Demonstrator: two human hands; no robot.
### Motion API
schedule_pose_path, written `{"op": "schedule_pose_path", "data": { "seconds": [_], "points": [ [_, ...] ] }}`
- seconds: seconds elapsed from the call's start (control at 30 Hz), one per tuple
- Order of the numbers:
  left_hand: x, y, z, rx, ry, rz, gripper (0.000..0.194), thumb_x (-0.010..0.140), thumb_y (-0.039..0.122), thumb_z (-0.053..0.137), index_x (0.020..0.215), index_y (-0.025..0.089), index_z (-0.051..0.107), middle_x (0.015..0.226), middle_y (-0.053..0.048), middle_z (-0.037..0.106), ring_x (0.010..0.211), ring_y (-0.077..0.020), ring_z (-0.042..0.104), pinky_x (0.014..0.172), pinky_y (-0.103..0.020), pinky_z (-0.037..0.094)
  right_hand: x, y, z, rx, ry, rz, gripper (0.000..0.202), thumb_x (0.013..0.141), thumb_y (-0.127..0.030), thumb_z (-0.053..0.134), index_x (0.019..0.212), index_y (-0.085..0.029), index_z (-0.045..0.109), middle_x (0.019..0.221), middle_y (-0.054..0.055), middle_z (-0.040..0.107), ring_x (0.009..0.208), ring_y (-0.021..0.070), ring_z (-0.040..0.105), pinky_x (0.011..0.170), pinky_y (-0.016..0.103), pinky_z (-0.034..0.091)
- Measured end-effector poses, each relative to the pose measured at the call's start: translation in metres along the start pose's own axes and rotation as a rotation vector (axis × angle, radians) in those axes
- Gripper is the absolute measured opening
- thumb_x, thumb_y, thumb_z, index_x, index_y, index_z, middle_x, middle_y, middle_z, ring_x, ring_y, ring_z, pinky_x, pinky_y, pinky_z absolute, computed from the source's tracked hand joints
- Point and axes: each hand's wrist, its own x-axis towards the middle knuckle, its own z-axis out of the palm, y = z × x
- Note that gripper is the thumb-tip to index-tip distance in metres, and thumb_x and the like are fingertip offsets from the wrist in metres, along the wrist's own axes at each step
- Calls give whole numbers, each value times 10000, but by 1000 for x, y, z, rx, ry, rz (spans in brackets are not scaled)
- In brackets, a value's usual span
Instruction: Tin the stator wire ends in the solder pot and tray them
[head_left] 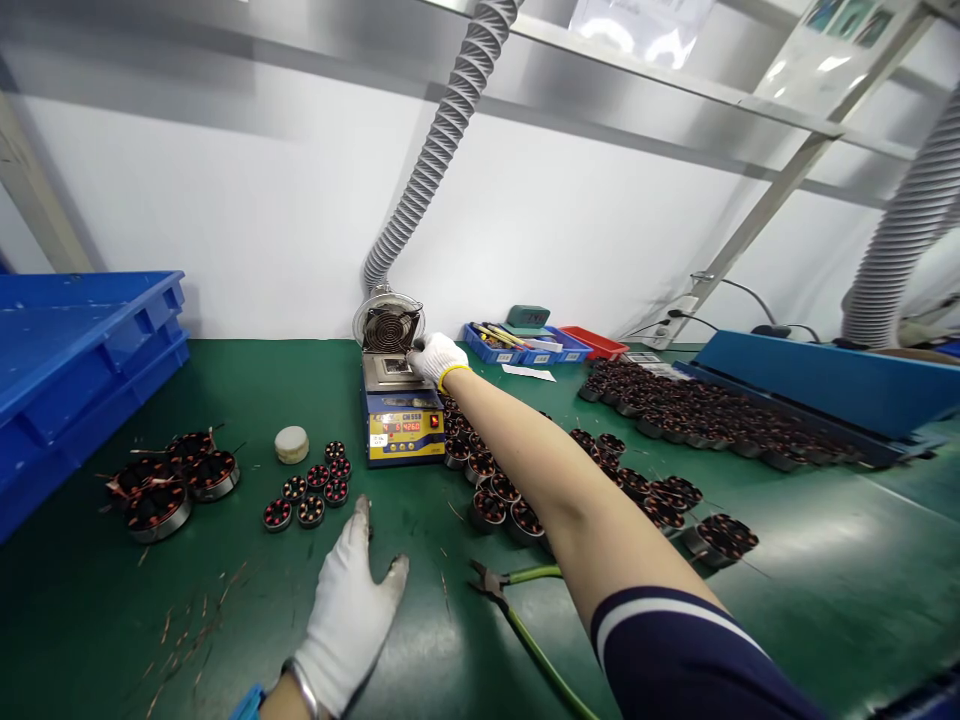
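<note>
My right hand (439, 360), in a white glove with a yellow cuff, reaches to the open top of a blue and yellow solder pot (405, 432) with a lit red display. Its fingers are bent together at the pot's right edge; what they hold is too small to make out. My left hand (351, 605), also gloved, is above the green table with thumb and fingers apart and nothing between them. Small round coils (310, 510) lie just beyond it. Larger wound coils (157, 508) sit at the left. Green-handled cutters (491, 585) lie open to its right.
Many wound coils (675, 410) cover the right side, beside a long blue tray (825, 390). Blue bins (90, 340) stand at the left. Tool trays (491, 352) and a red tray (596, 343) are at the back. A duct hose (442, 140) hangs behind the pot.
</note>
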Motion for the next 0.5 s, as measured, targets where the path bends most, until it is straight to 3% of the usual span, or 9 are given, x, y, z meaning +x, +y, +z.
{"op": "schedule_pose_path", "data": {
  "seconds": [0.2,0.33,0.4,0.5],
  "points": [
    [0,0,3,-30,22,11,725,799,351,526,1428,32,358,1449,-209,441,1315,-275,468,1117,-418,379,-4,0,0,64,-6,22,407,787,-337,608,1155,-170,663,1134,134,673,1097,290,616,906,350,473],
    [1,-3,-1,-96,48,-27,730,772,347,566,1420,66,380,1433,-199,466,1301,-291,482,1111,-445,382,-18,-11,-16,189,-48,-10,390,854,-378,597,1162,-142,643,1153,135,655,1131,289,589,945,396,458],
    [0,-6,-8,-226,30,-65,745,778,388,589,1429,101,369,1421,-184,484,1251,-291,529,1076,-451,423,-43,-16,-32,281,-103,-35,381,910,-420,561,1137,-124,635,1128,118,655,1079,258,609,932,421,480],
    [1,-2,-7,-500,40,-100,699,814,497,591,1404,176,398,1354,-159,550,1096,-281,624,943,-462,522,-109,-16,-58,425,-189,-45,389,928,-467,549,1089,-126,644,1093,75,663,966,219,643,857,394,534]
  ]
}}
